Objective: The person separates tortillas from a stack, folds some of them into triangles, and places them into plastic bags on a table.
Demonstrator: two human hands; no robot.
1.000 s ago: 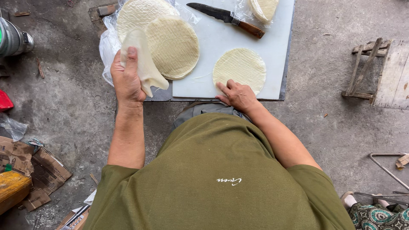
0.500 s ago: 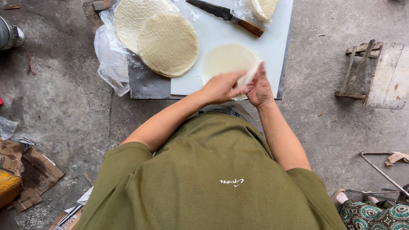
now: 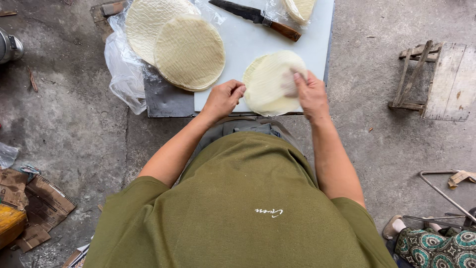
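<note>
two thin pale sheets [image 3: 270,84] at centre frame, one over the other, on the white surface [image 3: 238,44]. right hand [image 3: 311,93] flat on the upper sheet's right side, fingers spread and pressing, not gripping. left hand [image 3: 223,98] at the sheets' left rim, fingers curled together, apparently pinching the edge, though hard to tell for sure. near edges of both sheets hanging a little past the surface's lower border: a careless tug could slide them off toward the lap or floor. thin and limp by the look, so likely to tear or crease if pulled against the pressing palm. knife [image 3: 255,17] at upper centre, blade bare, well apart from both hands, a hazard only on a blind reach upward. stack [image 3: 176,42] at upper left sitting on loose plastic [image 3: 121,74], which could snag or drag.
</note>
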